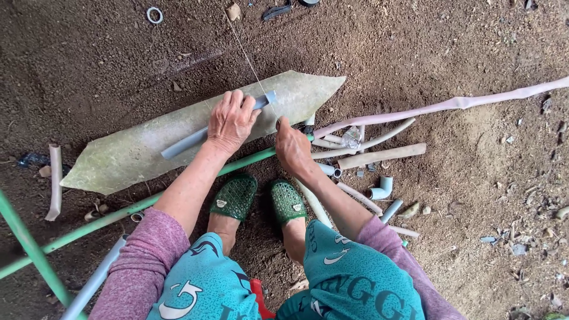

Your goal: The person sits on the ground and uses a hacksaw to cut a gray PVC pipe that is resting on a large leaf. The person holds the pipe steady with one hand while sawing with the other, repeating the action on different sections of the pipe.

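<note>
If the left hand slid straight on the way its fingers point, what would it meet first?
Probably the thin taut string crossing the far end of the grey pipe that the left hand presses onto the flat pointed sheet; depth is unclear.

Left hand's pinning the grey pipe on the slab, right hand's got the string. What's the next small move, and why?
Probably draw the string taut across the grey pipe near its end. The left hand presses the pipe onto the slab, and the right hand sits just beside that end.
</note>
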